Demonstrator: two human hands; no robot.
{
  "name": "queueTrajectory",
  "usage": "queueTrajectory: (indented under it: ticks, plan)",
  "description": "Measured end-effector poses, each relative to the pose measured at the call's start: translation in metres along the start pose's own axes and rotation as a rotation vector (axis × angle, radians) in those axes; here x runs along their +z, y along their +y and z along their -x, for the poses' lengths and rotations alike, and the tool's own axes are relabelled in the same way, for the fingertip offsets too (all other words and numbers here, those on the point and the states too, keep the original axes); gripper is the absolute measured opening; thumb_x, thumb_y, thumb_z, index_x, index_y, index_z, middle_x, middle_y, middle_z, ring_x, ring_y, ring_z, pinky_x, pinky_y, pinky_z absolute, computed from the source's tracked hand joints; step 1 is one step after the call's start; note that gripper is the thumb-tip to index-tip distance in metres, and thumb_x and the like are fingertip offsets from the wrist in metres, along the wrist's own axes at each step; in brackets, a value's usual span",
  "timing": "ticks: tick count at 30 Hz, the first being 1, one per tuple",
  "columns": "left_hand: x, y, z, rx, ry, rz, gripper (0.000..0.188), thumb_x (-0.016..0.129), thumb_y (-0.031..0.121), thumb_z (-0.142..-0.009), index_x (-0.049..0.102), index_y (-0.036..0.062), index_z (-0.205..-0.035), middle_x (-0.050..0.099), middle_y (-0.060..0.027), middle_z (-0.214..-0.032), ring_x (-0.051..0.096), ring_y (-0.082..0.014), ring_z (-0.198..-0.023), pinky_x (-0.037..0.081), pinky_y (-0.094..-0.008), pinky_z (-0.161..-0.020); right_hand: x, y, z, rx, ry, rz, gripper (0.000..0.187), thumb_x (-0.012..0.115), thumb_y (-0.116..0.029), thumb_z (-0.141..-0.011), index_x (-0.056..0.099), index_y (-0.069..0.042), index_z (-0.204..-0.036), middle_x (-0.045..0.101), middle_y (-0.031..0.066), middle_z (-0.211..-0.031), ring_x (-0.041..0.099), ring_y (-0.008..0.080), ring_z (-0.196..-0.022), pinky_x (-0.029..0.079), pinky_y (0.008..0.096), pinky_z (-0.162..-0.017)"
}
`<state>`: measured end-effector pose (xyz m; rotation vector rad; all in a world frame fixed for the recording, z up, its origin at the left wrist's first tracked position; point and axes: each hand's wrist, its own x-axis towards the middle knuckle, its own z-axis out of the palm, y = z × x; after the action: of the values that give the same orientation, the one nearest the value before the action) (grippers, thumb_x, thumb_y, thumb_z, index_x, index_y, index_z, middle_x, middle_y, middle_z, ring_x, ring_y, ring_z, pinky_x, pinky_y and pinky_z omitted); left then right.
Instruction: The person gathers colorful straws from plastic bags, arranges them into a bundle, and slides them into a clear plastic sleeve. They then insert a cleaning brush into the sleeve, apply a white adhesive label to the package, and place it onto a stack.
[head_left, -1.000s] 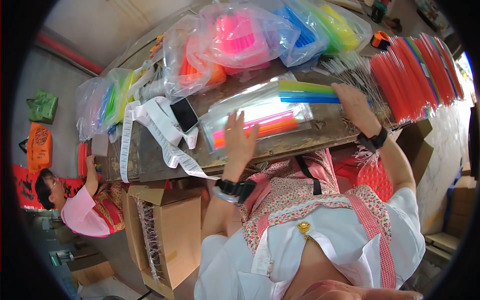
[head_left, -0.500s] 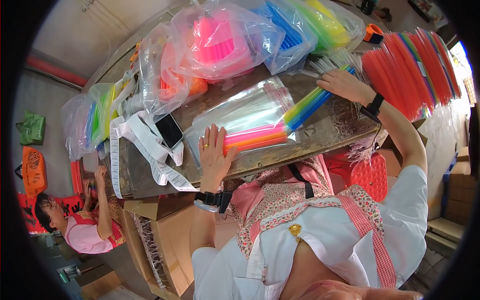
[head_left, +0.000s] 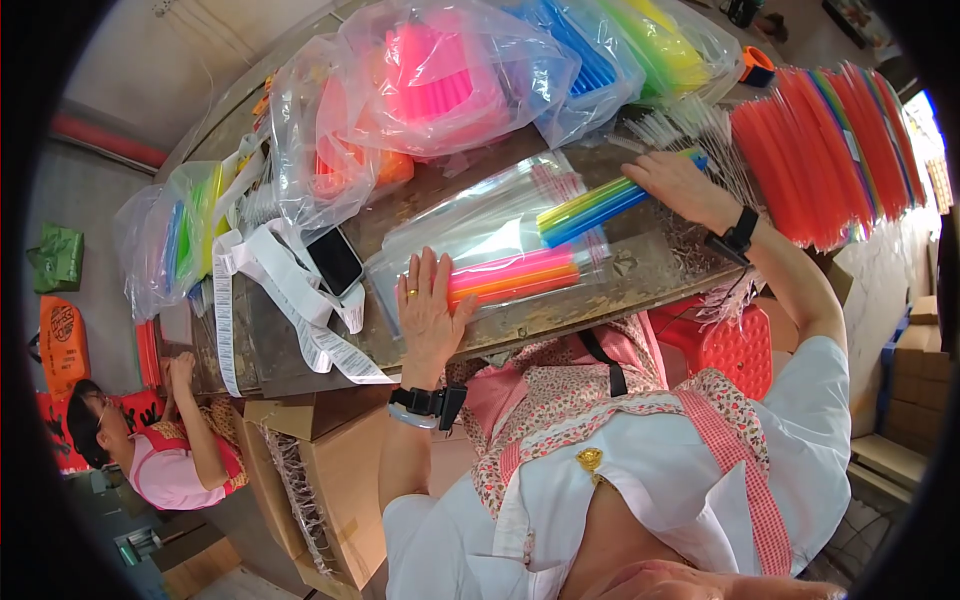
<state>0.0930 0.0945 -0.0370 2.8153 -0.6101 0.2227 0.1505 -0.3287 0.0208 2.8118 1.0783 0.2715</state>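
On a stack of clear plastic bags lies a row of pink and orange straws. My left hand rests flat at their left end, fingers stretched out. My right hand grips the right end of a bundle of yellow, green and blue straws. That bundle slants over the bags, its left end just beyond the pink ones. Its right tip shows past my fingers, while the part under my palm is hidden.
Bags of pink straws and blue straws line the far side. Packed red straws lie at right, thin wire brushes beside them. A phone and label strips lie left; a co-worker sits beyond.
My right hand has drawn the yellow, green and blue straws leftward, so their left end now lies beyond the pink row. My left hand has stayed put. The co-worker's hands have lowered.
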Motion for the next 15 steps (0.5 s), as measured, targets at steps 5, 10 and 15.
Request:
queueTrajectory:
  ticks: [5,10,15]
  plan:
    - [0.002,0.006,0.0,-0.018,0.013,-0.005,0.064,0.052,0.049,-0.089,0.043,0.0092,-0.138,0.036,-0.0154,-0.146,0.029,-0.0334,-0.137,0.021,-0.051,-0.111,0.015,-0.046,-0.014,0.128,0.073,0.071,0.033,0.052,-0.009,-0.079,0.053,-0.003,-0.111,0.054,0.0074,-0.088,0.056,0.0229,-0.082,0.047,0.0325,-0.07]
    - [0.005,0.016,-0.005,-0.032,0.016,-0.026,0.065,0.055,0.048,-0.088,0.042,0.0091,-0.139,0.035,-0.0153,-0.147,0.029,-0.0336,-0.137,0.022,-0.0512,-0.11,0.035,-0.077,-0.048,0.208,0.093,0.042,0.041,0.06,-0.013,-0.076,0.052,-0.003,-0.115,0.057,0.0099,-0.097,0.057,0.0244,-0.09,0.047,0.033,-0.078]
    - [0.01,0.015,-0.002,-0.037,0.042,-0.016,0.065,0.055,0.047,-0.088,0.041,0.0109,-0.14,0.034,-0.0154,-0.147,0.028,-0.0347,-0.137,0.022,-0.0516,-0.11,-0.021,-0.059,-0.042,0.277,0.022,-0.299,0.058,0.064,-0.025,-0.079,0.046,-0.002,-0.129,0.052,0.0187,-0.125,0.048,0.0324,-0.119,0.038,0.0368,-0.101]
